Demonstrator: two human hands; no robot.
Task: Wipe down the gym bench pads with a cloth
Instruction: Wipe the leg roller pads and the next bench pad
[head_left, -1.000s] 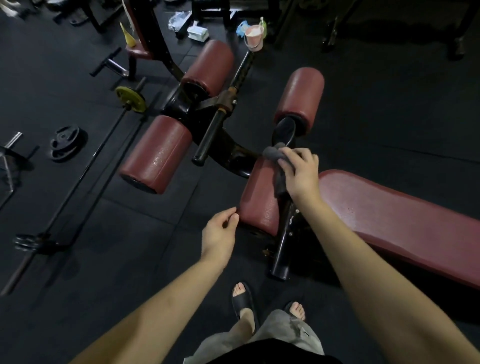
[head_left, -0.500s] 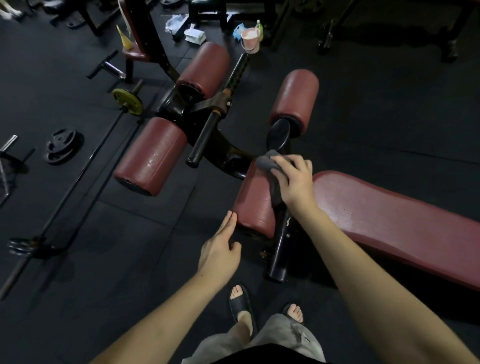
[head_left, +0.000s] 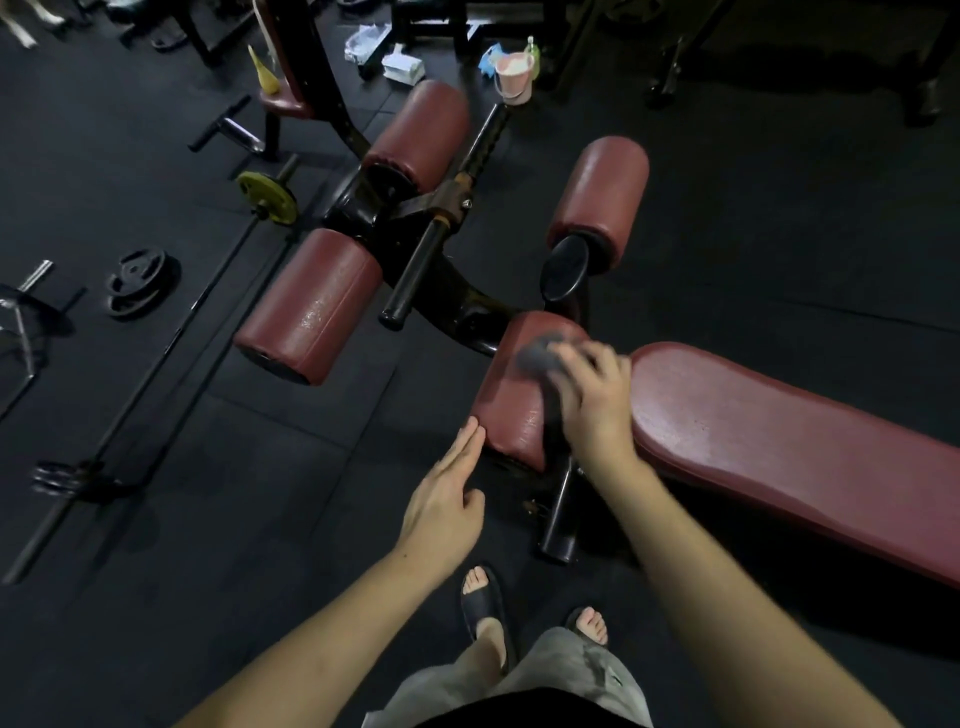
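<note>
My right hand presses a grey cloth onto the top of the nearest dark red roller pad of the bench; the hand and cloth are motion-blurred. My left hand holds nothing, fingers straight, its fingertips touching that pad's near left corner. The long red bench pad runs off to the right. Three more red roller pads sit on the black frame beyond.
A black handle bar crosses the frame. On the dark rubber floor lie a barbell with a yellow plate, black plates, and a pink bucket at the back. My sandalled feet are below.
My right hand slid the cloth from the pad's far end toward me along its top. My left hand opened from a pinch and laid its fingertips on the pad's corner.
</note>
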